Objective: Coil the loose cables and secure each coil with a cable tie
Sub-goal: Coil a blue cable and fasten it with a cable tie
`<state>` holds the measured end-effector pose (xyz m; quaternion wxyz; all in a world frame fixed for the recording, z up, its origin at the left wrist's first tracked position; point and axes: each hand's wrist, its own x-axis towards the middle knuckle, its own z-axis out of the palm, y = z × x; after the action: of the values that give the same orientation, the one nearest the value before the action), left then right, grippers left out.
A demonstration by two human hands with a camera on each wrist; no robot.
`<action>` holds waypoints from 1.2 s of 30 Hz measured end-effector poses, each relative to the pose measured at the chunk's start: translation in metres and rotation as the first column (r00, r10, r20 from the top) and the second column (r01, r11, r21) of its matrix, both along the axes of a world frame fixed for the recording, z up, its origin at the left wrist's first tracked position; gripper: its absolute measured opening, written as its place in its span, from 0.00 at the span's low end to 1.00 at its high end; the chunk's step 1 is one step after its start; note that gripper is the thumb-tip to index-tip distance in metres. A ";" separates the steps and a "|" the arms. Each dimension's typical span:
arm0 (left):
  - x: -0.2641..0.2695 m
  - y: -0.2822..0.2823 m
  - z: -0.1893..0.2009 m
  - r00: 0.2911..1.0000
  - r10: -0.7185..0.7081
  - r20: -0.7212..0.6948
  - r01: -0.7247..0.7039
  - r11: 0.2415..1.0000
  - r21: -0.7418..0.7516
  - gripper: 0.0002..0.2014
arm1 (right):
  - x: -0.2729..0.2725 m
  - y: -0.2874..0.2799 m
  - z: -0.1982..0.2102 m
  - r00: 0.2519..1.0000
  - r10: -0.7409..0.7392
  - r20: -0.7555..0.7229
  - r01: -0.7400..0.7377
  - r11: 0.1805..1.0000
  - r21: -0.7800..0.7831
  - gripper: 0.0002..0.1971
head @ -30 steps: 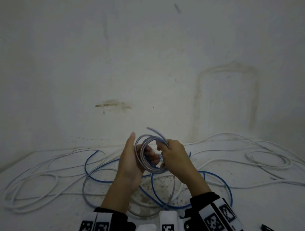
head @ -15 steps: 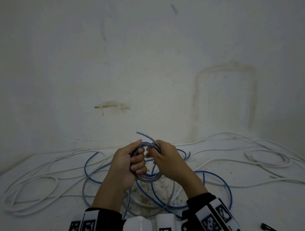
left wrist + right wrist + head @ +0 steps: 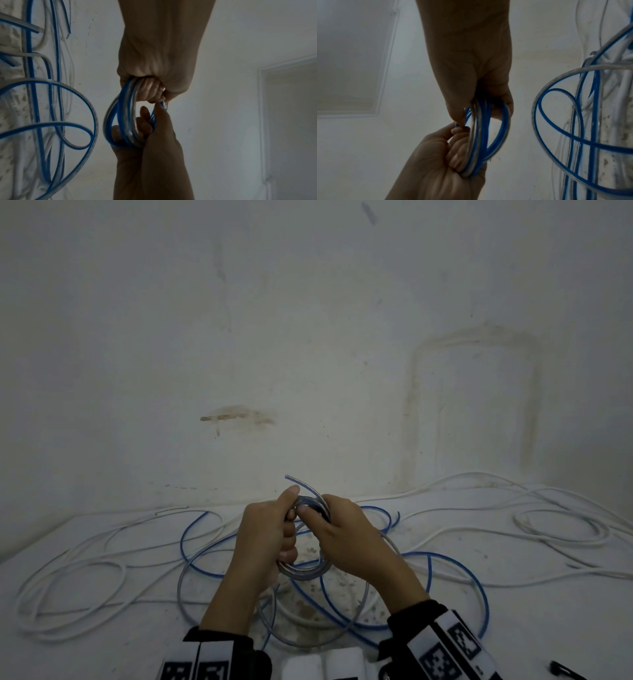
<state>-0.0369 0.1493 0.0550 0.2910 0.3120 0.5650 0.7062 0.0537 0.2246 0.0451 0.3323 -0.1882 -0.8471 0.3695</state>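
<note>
I hold a small coil [image 3: 305, 571] of blue-and-clear cable upright above the table. My left hand [image 3: 270, 539] grips its left side, fingers curled through the loops and thumb up. My right hand [image 3: 342, 537] pinches the top of the coil beside the left thumb. The cable's free end [image 3: 294, 479] sticks up behind the hands. The left wrist view shows my left hand [image 3: 154, 67] fisted on the coil [image 3: 120, 115], with my right hand [image 3: 159, 148] below. In the right wrist view my right hand [image 3: 471, 67] pinches the coil [image 3: 476, 135] over the left hand [image 3: 436, 169].
The rest of the blue cable [image 3: 476, 583] lies in loose loops on the white table under my hands. White cables sprawl at the left [image 3: 68, 587] and the right [image 3: 561, 529]. A black cable tie [image 3: 565, 676] lies at the near right edge. A stained wall [image 3: 308, 337] closes the back.
My left hand went from open fingers beside the coil to a curled grip round it. The right hand shifted to the coil's top, and the free end swung left.
</note>
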 end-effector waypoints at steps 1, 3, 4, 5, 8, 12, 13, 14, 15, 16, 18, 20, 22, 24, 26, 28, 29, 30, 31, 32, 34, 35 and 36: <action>-0.002 -0.001 0.000 1.000 -0.015 0.002 0.015 1.000 0.008 0.21 | -0.001 0.000 -0.001 1.000 0.004 -0.011 -0.004 1.000 -0.003 0.17; -0.004 -0.002 -0.001 0.991 -0.111 0.071 0.108 0.993 0.042 0.22 | -0.002 0.001 -0.001 0.999 -0.024 -0.030 0.024 1.000 0.007 0.17; -0.005 -0.003 0.000 0.974 -0.185 0.130 0.176 0.981 0.077 0.22 | -0.002 0.002 -0.001 0.998 -0.051 -0.042 0.052 0.999 0.010 0.16; -0.006 -0.004 0.000 0.950 -0.258 0.178 0.240 0.963 0.119 0.21 | -0.001 0.004 0.000 0.995 -0.081 -0.061 0.081 0.997 0.004 0.16; -0.002 -0.003 0.002 0.897 -0.373 0.238 0.323 0.920 0.223 0.18 | 0.001 0.007 0.001 0.970 -0.174 -0.167 0.156 0.981 -0.112 0.16; 0.006 0.003 0.002 0.869 -0.371 0.328 0.273 0.911 0.308 0.17 | 0.002 0.005 0.004 0.959 -0.196 -0.205 0.168 0.975 -0.145 0.18; 0.007 0.004 0.002 0.864 -0.356 0.356 0.247 0.916 0.315 0.16 | 0.002 0.003 0.004 0.961 -0.188 -0.204 0.163 0.978 -0.131 0.20; 0.007 0.005 0.002 0.865 -0.328 0.381 0.212 0.925 0.314 0.16 | 0.002 0.002 0.005 0.963 -0.171 -0.210 0.146 0.981 -0.130 0.22; 0.006 0.005 0.001 0.869 -0.290 0.400 0.171 0.936 0.308 0.17 | 0.001 0.001 0.004 0.964 -0.142 -0.223 0.111 0.983 -0.148 0.24; 0.005 0.005 0.001 0.873 -0.253 0.418 0.127 0.944 0.305 0.17 | -0.001 0.000 0.004 0.964 -0.109 -0.243 0.066 0.982 -0.179 0.25; 0.002 0.004 0.002 0.869 -0.197 0.454 0.046 0.946 0.322 0.18 | -0.003 -0.003 0.004 0.960 -0.069 -0.271 0.008 0.975 -0.220 0.22; -0.001 0.005 0.002 0.856 -0.160 0.492 -0.029 0.935 0.354 0.18 | -0.004 -0.004 0.004 0.957 -0.088 -0.277 0.036 0.982 -0.185 0.20; -0.004 0.005 0.001 0.848 -0.122 0.516 -0.105 0.915 0.389 0.19 | -0.005 -0.001 0.003 0.943 -0.129 -0.306 0.079 0.982 -0.171 0.20; -0.006 0.006 0.000 0.850 -0.086 0.520 -0.165 0.893 0.418 0.19 | -0.005 0.004 0.002 0.924 -0.181 -0.337 0.104 0.967 -0.235 0.20; -0.006 0.007 0.000 0.858 -0.059 0.510 -0.188 0.888 0.420 0.19 | -0.005 0.005 0.002 0.895 -0.225 -0.384 0.122 0.954 -0.275 0.20; -0.005 0.008 -0.001 0.880 -0.043 0.472 -0.155 0.915 0.372 0.18 | -0.005 0.005 0.002 0.861 -0.255 -0.439 0.144 0.952 -0.272 0.18; -0.003 0.009 -0.002 0.895 -0.050 0.444 -0.114 0.935 0.335 0.17 | -0.005 0.004 0.003 0.847 -0.265 -0.461 0.152 0.951 -0.268 0.17; -0.001 0.010 -0.002 0.909 -0.071 0.411 -0.061 0.953 0.298 0.17 | -0.005 0.003 0.004 0.837 -0.274 -0.474 0.162 0.951 -0.264 0.17; 0.001 0.010 -0.002 0.921 -0.098 0.377 -0.005 0.964 0.265 0.16 | -0.004 0.003 0.005 0.832 -0.284 -0.477 0.178 0.950 -0.255 0.18; 0.003 0.009 -0.002 0.932 -0.122 0.342 0.041 0.971 0.236 0.16 | -0.003 0.004 0.005 0.832 -0.290 -0.473 0.194 0.951 -0.242 0.18; 0.005 0.008 0.000 0.951 -0.148 0.270 0.099 0.977 0.188 0.16 | -0.002 0.007 0.004 0.855 -0.273 -0.440 0.214 0.960 -0.180 0.18; 0.005 0.006 0.001 0.961 -0.152 0.232 0.116 0.980 0.162 0.16 | -0.003 0.007 0.003 0.882 -0.241 -0.404 0.209 0.970 -0.123 0.18; 0.004 0.005 0.001 0.968 -0.153 0.198 0.128 0.983 0.133 0.16 | -0.003 0.005 0.002 0.913 -0.196 -0.357 0.187 0.981 -0.060 0.18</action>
<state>-0.0330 0.1538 0.0559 0.3784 0.2926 0.4647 0.7451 0.0504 0.2300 0.0470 0.5143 -0.2032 -0.7446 0.3739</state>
